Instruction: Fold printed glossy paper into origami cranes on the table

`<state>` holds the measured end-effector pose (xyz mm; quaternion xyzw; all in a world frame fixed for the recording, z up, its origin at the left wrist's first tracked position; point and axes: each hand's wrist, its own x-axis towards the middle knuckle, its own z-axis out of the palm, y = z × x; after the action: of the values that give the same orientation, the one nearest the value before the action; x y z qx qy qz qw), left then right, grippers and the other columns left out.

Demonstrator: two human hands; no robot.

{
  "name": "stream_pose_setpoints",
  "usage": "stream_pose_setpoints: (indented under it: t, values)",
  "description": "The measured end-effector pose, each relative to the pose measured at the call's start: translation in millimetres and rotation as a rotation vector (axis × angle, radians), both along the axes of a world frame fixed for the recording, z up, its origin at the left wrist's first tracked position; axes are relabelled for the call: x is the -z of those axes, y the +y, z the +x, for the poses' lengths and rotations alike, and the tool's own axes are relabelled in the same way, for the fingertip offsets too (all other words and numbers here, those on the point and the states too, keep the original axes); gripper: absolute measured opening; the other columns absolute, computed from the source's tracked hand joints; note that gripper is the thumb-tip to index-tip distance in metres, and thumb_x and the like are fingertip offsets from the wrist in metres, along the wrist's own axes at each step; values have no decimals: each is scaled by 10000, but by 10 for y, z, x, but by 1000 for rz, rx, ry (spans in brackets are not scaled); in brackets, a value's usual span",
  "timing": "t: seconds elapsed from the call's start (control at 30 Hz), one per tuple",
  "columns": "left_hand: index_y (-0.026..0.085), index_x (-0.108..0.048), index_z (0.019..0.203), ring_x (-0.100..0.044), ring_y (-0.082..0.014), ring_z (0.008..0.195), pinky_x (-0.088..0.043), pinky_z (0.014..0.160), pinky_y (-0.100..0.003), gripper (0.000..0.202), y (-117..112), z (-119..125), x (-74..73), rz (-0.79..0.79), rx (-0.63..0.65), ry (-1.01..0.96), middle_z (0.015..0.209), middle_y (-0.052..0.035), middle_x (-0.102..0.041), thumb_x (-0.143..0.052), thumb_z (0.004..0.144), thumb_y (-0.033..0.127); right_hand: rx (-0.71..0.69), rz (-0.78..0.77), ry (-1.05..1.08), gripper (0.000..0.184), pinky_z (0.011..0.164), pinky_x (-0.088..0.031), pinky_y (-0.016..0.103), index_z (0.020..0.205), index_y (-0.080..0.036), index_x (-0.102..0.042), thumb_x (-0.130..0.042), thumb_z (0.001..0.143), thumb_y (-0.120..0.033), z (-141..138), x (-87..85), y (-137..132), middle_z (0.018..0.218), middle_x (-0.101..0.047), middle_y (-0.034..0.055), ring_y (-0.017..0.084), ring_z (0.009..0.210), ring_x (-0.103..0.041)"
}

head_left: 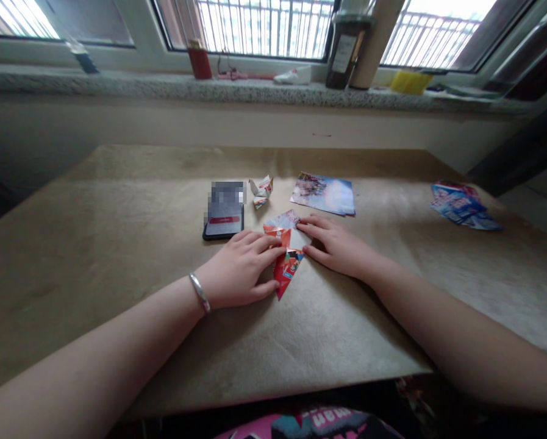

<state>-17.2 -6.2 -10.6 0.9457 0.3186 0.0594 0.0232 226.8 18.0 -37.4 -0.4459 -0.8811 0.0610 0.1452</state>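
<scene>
A sheet of colourful printed paper [289, 263], folded to a point toward me, lies on the table. Red and orange print covers its left part, and a white flap shows at the upper right. My left hand [242, 268], with a silver bangle at the wrist, holds the paper's left side down with fingers and thumb. From the other side, my right hand [335, 246] grips the right edge near the white flap with its fingertips and thumb. Just beyond the folded paper stands a small folded paper figure [261, 191].
A phone [224, 210] lies left of the paper figure. Several printed sheets [330, 194] rest behind my right hand, and blue and red papers [463, 206] sit far right. The table [117, 244] reaches toward a windowsill [154, 88] holding a red container [200, 61] and a dark jar [344, 55].
</scene>
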Motion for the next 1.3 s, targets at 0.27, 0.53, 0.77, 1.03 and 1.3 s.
stream_pose_setpoints:
  t: [0.27,0.53,0.77,1.03,1.3]
  values:
    - [186,-508,1266,-440,-268,1193,-298,1034,-414,531,15,4,20,-11,-14,-25,1297,-72,-531,-535,835,496,-18,-20,89,418,1079,-326,451,1229,-155,-558,-521,856,-339,7,-2,4,1305,-537,126,266,1292,-386]
    - [209,-477,1307,-433,-287,1189,-308,1019,-439,556,17,-19,51,25,18,-32,1292,-80,-522,-508,849,524,123,-53,243,270,907,-449,382,1057,-195,-561,-499,866,-374,-7,-108,-46,1100,-632,88,227,1022,-573]
    - [314,-501,1291,-430,-287,1201,-313,1006,-459,457,12,-17,48,45,53,-18,1317,-55,-499,-485,871,494,201,-111,201,354,748,-457,322,804,-191,-627,-357,933,-379,58,-207,-35,840,-670,61,199,814,-603]
    - [313,-528,1269,-395,-302,1252,-313,1027,-474,457,24,-33,78,82,38,-17,1399,-70,-423,-482,870,531,-101,-30,106,111,897,-456,337,876,-219,-666,-603,803,-274,112,-169,3,1010,-679,45,185,979,-595]
    - [247,-558,1212,-391,-307,1251,-332,1032,-483,460,22,-57,54,152,35,-37,1443,-99,-356,-526,847,525,-175,-31,53,343,1012,-407,416,1119,-231,-649,-633,783,-301,105,-158,-16,1236,-606,69,223,1177,-502]
